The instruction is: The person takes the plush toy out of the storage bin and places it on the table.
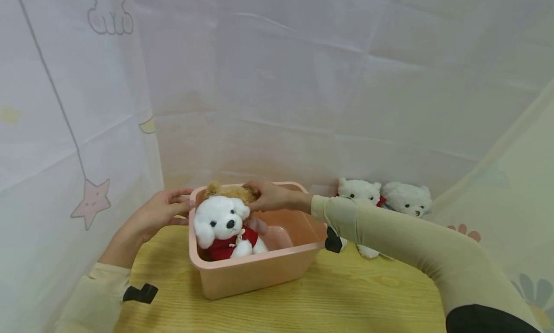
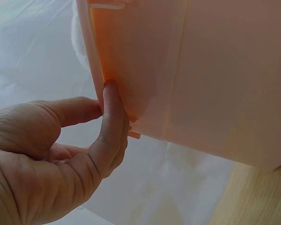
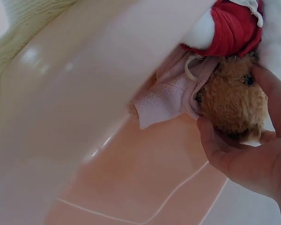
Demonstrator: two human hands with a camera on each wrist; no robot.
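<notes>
A pink plastic bin [image 1: 259, 268] stands on the wooden table [image 1: 355, 294]. A white plush dog [image 1: 220, 220] in a red top sits inside it, at the left. Behind the dog is a brown plush toy [image 1: 229, 192] in a pale pink garment [image 3: 168, 93]. My right hand [image 1: 270, 197] reaches over the bin's far rim, and its fingers [image 3: 215, 140] curl round the brown toy's head [image 3: 234, 98]. My left hand [image 1: 162, 210] is at the bin's left side, with its fingertips [image 2: 110, 112] touching the outer wall [image 2: 201, 70] just under the rim.
Two white plush bears [image 1: 359, 191] [image 1: 409, 198] sit at the back right against the sheer white curtain, partly hidden by my right sleeve. The curtain closes in the table at the back and on both sides. Bare wood lies in front of the bin.
</notes>
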